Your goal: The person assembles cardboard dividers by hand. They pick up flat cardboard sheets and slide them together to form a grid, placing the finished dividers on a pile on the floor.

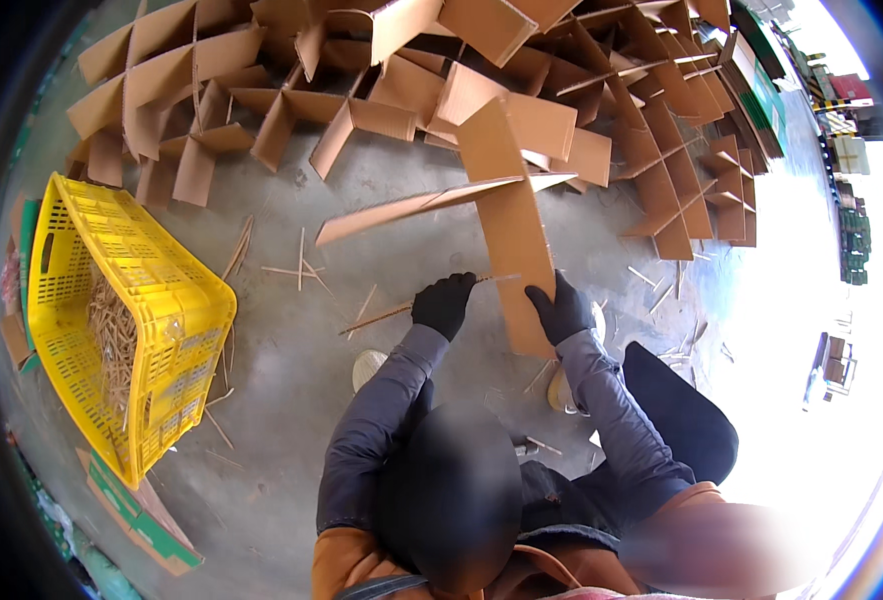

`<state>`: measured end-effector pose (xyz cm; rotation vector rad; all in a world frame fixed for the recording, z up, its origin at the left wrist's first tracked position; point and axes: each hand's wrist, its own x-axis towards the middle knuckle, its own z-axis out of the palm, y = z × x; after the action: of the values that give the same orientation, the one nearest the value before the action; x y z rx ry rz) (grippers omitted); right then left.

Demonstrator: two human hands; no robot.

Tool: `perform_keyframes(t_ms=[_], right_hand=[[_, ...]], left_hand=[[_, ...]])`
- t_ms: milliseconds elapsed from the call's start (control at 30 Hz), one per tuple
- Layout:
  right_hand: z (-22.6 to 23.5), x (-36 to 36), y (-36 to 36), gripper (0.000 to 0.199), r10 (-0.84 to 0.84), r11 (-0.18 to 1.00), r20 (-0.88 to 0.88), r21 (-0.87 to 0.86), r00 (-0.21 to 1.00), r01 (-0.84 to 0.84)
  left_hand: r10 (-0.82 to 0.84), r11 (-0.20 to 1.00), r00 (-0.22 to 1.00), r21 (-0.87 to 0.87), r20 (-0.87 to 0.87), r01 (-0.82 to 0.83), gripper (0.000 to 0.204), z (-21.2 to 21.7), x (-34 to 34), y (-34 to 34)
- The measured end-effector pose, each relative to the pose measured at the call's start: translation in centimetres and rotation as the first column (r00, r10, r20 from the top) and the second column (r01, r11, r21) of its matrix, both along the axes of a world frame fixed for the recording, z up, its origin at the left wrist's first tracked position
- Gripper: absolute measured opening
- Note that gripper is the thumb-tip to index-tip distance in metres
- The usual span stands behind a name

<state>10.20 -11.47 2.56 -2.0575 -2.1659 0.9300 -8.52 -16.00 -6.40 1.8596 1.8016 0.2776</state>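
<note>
My right hand, in a black glove, grips the near right edge of a long brown cardboard divider panel, thumb on its face. Another cardboard piece crosses this panel farther up and sticks out to the left. My left hand, also gloved in black, is closed on a narrow cardboard strip. That strip slants from lower left up toward the panel, its far end in front of the panel's face. Whether it is a loose strip or a panel seen edge-on, I cannot tell.
Many interlocked cardboard dividers pile up along the far side. At left, a yellow plastic crate lies tipped, with cardboard scraps inside. Thin scraps litter the grey floor. A green-and-brown cardboard piece lies near the crate.
</note>
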Motion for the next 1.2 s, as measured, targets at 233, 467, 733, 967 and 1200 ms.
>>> perform_keyframes(t_ms=[233,467,733,967,1200], right_hand=[[-4.6,-1.5,-1.3,0.041,-0.015,0.996,0.211,-0.086,0.977,0.034],[-7.6,-1.8,-2.6,0.040,0.065,0.981,0.205,-0.194,0.977,-0.024],[-6.9,0.1,2.3,0.049,0.458,0.849,0.198,-0.385,0.867,-0.361],[7.3,22.4,5.8,0.026,0.027,1.000,-0.162,0.000,0.986,-0.028],[-3.9,53.3,-26.4,0.038,-0.934,0.187,-0.319,-0.056,0.159,0.981]], left_hand=[[0.018,0.999,0.998,0.046,0.059,-0.021,0.029,-0.9,2.3,-0.3],[-0.053,0.998,0.998,0.046,0.042,0.051,0.030,-0.6,2.4,-1.5],[-0.055,0.998,0.998,0.025,0.042,0.054,0.020,0.3,3.2,0.9],[-0.324,0.917,0.939,-0.283,-0.117,0.281,0.037,2.0,5.1,4.3],[-0.459,0.765,0.813,0.307,-0.358,0.566,0.031,27.6,15.2,6.6]])
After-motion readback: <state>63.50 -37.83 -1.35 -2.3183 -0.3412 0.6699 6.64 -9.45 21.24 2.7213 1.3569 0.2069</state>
